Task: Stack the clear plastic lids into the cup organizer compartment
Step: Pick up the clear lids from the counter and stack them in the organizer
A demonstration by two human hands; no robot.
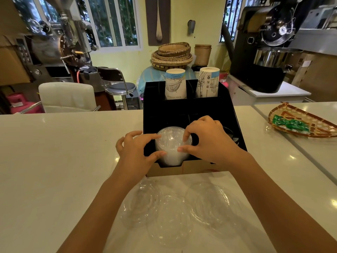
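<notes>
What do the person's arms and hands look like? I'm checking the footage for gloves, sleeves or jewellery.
Both are bare. The left hand and right hand wear no gloves, and no rings show on the visible fingers. Both forearms are uncovered from wrist to frame edge: no sleeves, watch, bracelet or markings in view. Fingernails look short and unpainted.

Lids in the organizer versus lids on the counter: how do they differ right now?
The lid stack stands in the organizer's front left compartment; the loose lids lie spread on the counter. Left hand and right hand touch the lid stack only. Both are clear plastic.
</notes>
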